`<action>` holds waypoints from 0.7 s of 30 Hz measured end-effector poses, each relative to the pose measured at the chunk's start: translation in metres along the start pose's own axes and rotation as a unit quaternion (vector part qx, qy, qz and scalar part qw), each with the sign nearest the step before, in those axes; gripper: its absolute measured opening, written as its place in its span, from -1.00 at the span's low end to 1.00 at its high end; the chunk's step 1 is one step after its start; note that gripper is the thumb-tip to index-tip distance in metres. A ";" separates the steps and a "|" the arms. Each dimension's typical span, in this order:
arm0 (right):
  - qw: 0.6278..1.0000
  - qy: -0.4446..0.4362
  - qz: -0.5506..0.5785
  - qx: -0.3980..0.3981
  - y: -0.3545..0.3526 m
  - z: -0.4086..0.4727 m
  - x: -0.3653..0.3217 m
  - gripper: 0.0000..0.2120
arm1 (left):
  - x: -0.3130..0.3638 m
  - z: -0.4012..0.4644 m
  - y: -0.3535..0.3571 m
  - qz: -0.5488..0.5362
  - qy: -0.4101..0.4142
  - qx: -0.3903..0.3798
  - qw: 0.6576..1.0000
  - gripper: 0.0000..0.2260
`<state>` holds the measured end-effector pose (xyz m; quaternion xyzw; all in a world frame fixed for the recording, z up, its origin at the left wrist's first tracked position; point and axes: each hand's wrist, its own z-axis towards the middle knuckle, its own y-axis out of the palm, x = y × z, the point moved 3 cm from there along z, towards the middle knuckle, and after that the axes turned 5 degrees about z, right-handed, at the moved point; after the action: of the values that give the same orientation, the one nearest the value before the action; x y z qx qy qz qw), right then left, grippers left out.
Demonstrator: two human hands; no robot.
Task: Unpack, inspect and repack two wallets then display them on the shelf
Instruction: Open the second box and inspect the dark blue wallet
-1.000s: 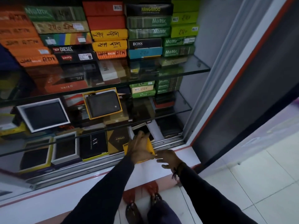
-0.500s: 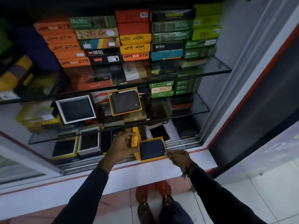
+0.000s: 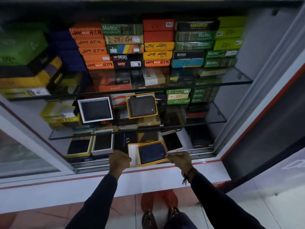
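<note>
A dark blue wallet (image 3: pixel 151 153) lies in a yellow box tray (image 3: pixel 154 163) that my right hand (image 3: pixel 179 159) grips at its right edge. To its left the yellow box lid (image 3: pixel 132 153), white inside, is held open-side up in my left hand (image 3: pixel 119 160). Tray and lid sit side by side, the tray partly over the lid, at the front of the bottom shelf. On the middle glass shelf another dark wallet (image 3: pixel 142 105) stands tilted in a yellow-rimmed box, beside a black wallet in a white-rimmed box (image 3: pixel 95 110).
Stacks of coloured wallet boxes (image 3: pixel 157 45) fill the top glass shelf (image 3: pixel 237 80). The bottom shelf holds open white boxes (image 3: pixel 102 142), a black box and a cream-framed box (image 3: pixel 172 140). A white ledge with a red stripe (image 3: pixel 148 176) runs in front. The sliding door frame (image 3: pixel 257 90) stands right.
The lid has come off the yellow box, uncovering the blue wallet. My left hand has carried the lid leftward and laid it flat beside the tray. The view has tilted upward.
</note>
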<state>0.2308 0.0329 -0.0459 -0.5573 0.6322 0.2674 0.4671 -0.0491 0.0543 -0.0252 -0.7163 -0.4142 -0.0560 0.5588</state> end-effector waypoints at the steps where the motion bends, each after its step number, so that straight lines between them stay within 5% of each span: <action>1: 0.999 -0.019 -0.028 0.016 0.005 0.001 -0.001 -0.74 | -0.001 -0.003 0.005 -0.021 -0.013 -0.024 0.999 -0.85; 6: 0.976 -0.063 -0.202 0.042 0.021 -0.003 -0.008 -0.80 | -0.022 0.003 0.038 -0.125 -0.049 -0.124 0.983 -0.84; 13: 0.936 -0.076 -0.344 -0.016 0.031 -0.004 -0.002 -0.72 | -0.004 -0.013 0.028 -0.160 0.015 -0.139 0.977 -0.85; 15: 0.914 -0.138 -0.382 -0.022 0.035 -0.005 -0.010 -0.83 | -0.003 -0.012 0.028 -0.132 0.059 -0.164 0.976 -0.63; 18: 0.893 -0.162 -0.416 -0.055 0.046 -0.004 -0.017 -0.83 | -0.012 0.006 0.042 -0.045 0.122 -0.213 0.968 -0.05; 21: 0.912 -0.104 -0.387 -0.089 0.057 0.001 -0.016 -0.73 | -0.027 0.030 0.065 0.031 0.167 -0.191 0.967 0.07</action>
<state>0.1763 0.0547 -0.0424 -0.7667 0.2884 0.1769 0.5456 -0.0353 0.0632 -0.0993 -0.8024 -0.2749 -0.2352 0.4746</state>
